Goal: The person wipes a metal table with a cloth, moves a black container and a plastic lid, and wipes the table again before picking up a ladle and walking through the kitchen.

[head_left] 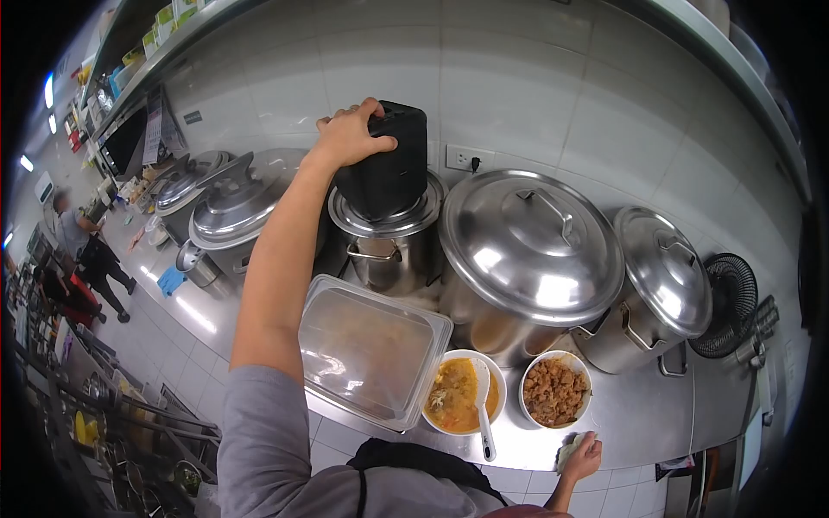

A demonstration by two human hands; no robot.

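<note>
My left hand (pixel 352 138) reaches up and grips the top of a black box-shaped object (pixel 380 177), thumb on one side and fingers on the other. The object's lower end rests on or close over the lid of a steel pot (pixel 387 262). My right hand (pixel 585 459), low at the counter's front edge, is closed on a pale, crumpled cloth (pixel 566 451). Just above that hand is a white bowl (pixel 522 399) of browned, chopped food (pixel 555 393). Left of it, another white bowl (pixel 440 426) holds orange soup (pixel 453 399) with a white ladle (pixel 484 406) leaning in it.
A lidded translucent food container (pixel 371 345) lies before the pots. Large lidded steel pots (pixel 531 250) (pixel 661 285) stand right, beside a black fan (pixel 730 302). More lidded pots (pixel 229 216) stand left. A shelf (pixel 233 17) overhangs the counter. A person (pixel 82 233) stands farther off.
</note>
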